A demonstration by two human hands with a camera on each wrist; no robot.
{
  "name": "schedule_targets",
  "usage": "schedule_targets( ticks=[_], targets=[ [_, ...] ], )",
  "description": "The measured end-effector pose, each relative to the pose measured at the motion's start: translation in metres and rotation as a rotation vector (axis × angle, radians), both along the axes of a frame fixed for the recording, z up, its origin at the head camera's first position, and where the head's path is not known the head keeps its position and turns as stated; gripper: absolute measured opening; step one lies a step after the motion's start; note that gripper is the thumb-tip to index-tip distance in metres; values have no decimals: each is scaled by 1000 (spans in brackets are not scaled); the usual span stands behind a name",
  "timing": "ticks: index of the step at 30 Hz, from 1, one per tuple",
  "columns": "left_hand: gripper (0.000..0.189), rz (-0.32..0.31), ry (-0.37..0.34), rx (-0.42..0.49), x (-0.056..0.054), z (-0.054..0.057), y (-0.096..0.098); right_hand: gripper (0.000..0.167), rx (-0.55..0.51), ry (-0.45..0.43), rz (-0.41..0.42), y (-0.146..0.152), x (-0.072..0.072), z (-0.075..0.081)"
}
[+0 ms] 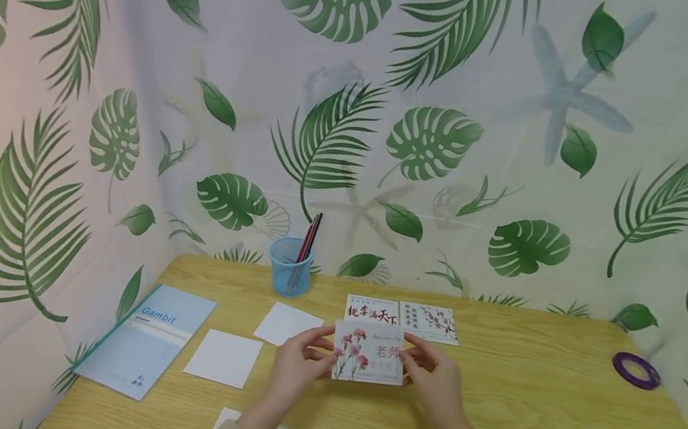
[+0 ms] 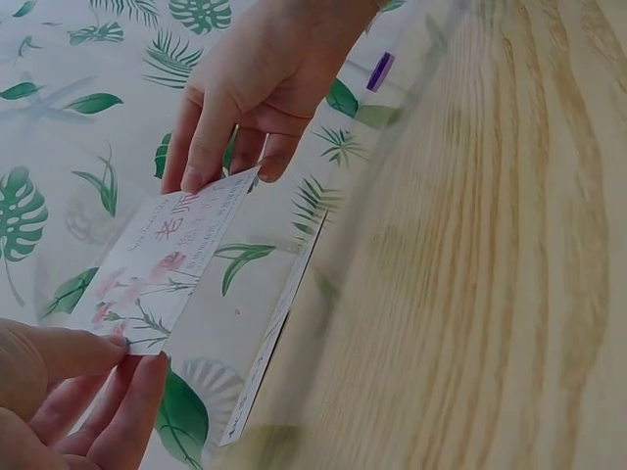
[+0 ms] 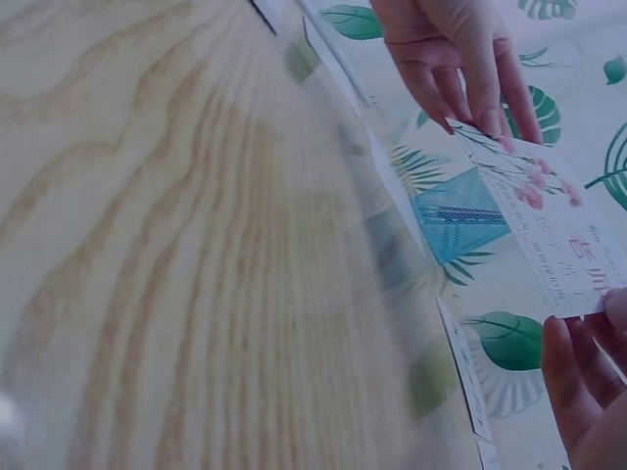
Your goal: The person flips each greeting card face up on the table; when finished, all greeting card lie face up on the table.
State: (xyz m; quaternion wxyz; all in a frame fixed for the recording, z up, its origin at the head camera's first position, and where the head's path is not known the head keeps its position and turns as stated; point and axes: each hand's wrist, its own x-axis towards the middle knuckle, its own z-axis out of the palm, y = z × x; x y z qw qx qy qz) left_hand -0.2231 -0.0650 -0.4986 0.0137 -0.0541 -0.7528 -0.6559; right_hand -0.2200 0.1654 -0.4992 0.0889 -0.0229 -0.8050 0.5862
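Observation:
A white greeting card (image 1: 369,353) printed with pink carnations and red Chinese characters is held up over the table, its printed face toward the head camera. My left hand (image 1: 300,363) pinches its left edge between thumb and fingers. At the opposite edge my right hand (image 1: 435,379) pinches it the same way. Just behind the held card lie two more printed cards: one with bold red characters (image 1: 371,309), partly covered by it in the head view, and one with red blossoms (image 1: 429,323).
Blank white cards lie at left: one square card (image 1: 223,358), another (image 1: 288,323) behind it, a third (image 1: 227,416) partly under the left forearm. A blue notebook (image 1: 141,340) is farther left. Toward the back stands a blue pencil cup (image 1: 288,268); a purple tape roll (image 1: 637,371) sits far right.

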Motion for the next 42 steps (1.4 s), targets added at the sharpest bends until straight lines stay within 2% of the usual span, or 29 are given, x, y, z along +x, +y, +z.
schedule_targets(
  ticks=[5, 10, 19, 24, 32, 35, 42],
  targets=[
    [38, -8, 0, 36, 0, 0, 8, 36, 72, -1, -16, 8, -1, 0],
    [38, 1, -8, 32, -1, -2, 17, 38, 90, -25, -6, 15, 2, 1],
    [44, 13, 48, -89, 2, -9, 34, 44, 124, -76, -26, 29, 7, -6],
    [46, 24, 65, -116, 4, -8, 42, 47, 120, -86, -29, 35, 9, -9],
    [45, -1, 71, -108, 2, -8, 53, 45, 66, -116, -44, 45, 11, -10],
    [47, -15, 65, -129, 0, -10, 57, 44, 69, -132, -50, 48, 13, -9],
    [63, -95, 42, -168, 1, -15, 67, 46, 133, -124, -55, 58, 14, -13]
  ],
)
